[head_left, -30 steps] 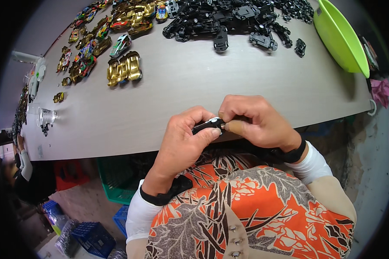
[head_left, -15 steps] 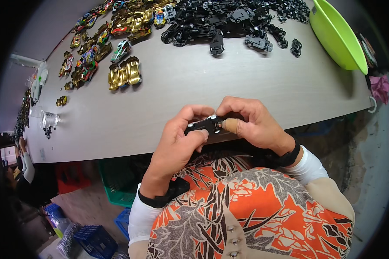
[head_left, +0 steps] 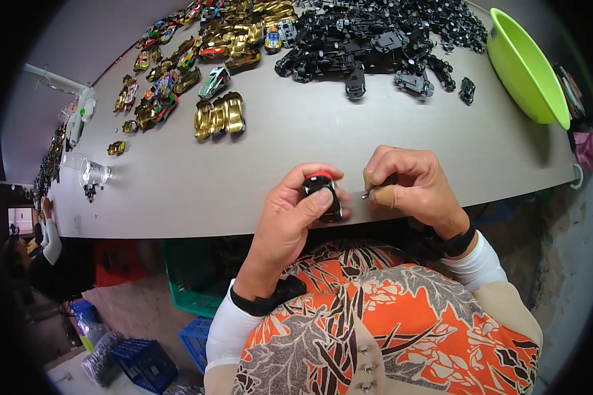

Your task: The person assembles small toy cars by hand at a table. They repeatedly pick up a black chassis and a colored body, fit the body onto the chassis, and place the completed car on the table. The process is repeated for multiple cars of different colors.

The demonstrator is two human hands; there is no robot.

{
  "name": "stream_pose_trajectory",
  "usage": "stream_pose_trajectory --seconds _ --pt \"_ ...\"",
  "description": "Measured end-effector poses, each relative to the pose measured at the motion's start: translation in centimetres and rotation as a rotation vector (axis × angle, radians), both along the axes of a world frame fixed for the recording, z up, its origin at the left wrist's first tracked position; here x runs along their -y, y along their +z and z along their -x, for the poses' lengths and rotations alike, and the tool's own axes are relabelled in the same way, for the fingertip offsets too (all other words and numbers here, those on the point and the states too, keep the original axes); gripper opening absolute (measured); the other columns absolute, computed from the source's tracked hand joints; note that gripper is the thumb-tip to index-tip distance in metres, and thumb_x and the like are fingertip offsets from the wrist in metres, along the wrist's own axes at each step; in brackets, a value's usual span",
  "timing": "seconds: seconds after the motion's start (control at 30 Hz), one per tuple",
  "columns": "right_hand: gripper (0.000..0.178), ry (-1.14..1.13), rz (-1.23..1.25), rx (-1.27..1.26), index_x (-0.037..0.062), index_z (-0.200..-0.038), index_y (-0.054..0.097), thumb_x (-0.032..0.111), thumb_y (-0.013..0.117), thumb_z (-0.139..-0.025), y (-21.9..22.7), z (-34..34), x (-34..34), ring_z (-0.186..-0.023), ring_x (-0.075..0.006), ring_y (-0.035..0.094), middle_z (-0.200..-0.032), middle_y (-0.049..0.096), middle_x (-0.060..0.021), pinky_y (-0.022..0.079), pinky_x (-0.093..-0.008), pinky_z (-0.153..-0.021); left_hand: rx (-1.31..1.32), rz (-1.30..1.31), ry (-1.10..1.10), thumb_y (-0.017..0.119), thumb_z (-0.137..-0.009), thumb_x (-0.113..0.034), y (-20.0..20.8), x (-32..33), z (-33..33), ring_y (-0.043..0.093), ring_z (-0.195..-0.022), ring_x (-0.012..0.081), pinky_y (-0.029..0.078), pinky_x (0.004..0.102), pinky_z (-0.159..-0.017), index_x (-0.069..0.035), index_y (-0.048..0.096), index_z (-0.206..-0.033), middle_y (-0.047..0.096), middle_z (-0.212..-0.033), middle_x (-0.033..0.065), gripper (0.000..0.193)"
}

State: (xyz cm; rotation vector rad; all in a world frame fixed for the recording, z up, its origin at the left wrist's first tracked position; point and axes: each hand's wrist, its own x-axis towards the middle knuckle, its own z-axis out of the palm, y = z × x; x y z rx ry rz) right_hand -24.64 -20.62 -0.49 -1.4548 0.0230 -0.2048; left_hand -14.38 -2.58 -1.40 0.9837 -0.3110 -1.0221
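Black-bodied toy car (head_left: pixel 332 209) in your left hand (head_left: pixel 284 212), head view, above the near edge of the table (head_left: pixel 296 141); 12 o'clock taken as away from you. Long axis runs roughly 12 to 6, far end leaning slightly toward 11. Far end red; whether nose or tail, cannot tell. Surface glossy, pale patches along its 3 o'clock flank. Your left thumb presses across its middle, hiding part; fingers curl behind, tips showing past that flank. At 3 o'clock, apart from the car, your right hand (head_left: pixel 416 187) pinches a thin metal-tipped piece (head_left: pixel 365 195) between tan-covered thumb and forefinger. Left fingertips stand between. Surroundings: gold car shells (head_left: pixel 219 116) at 10, black chassis heap (head_left: pixel 375 49) past 12, green basin (head_left: pixel 528 76) at 2, clear cup (head_left: pixel 95 173) at 9.
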Motion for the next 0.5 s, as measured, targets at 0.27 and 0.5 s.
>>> stream_pose_trajectory --seconds 0.27,0.5 --pt "0.007 0.131 -0.062 -0.105 -0.0012 -0.075 0.057 -0.008 0.057 -0.072 1.7 -0.7 0.4 -0.065 -0.0056 0.050 -0.075 0.054 -0.0007 0.041 -0.0208 -0.056 0.064 -0.114 -0.138 0.064 -0.079 -0.006 -0.3 -0.5 -0.4 0.056 -0.060 0.0090 0.043 0.0183 -0.049 0.000 0.056 -0.099 0.058 -0.078 0.0032 0.022" --pt "0.007 0.262 -0.051 -0.160 -0.0013 -0.083 0.058 -0.002 0.059 -0.076 0.3 -1.1 0.2 -0.068 -0.0050 0.050 -0.076 0.057 -0.0001 0.041 -0.0210 -0.058 0.206 -0.164 -0.189 0.065 -0.078 -0.006 -0.1 -0.4 0.1 0.051 -0.077 0.0045 0.042 0.0191 -0.069 0.001 0.060 -0.095 0.059 -0.084 -0.0006 0.019"
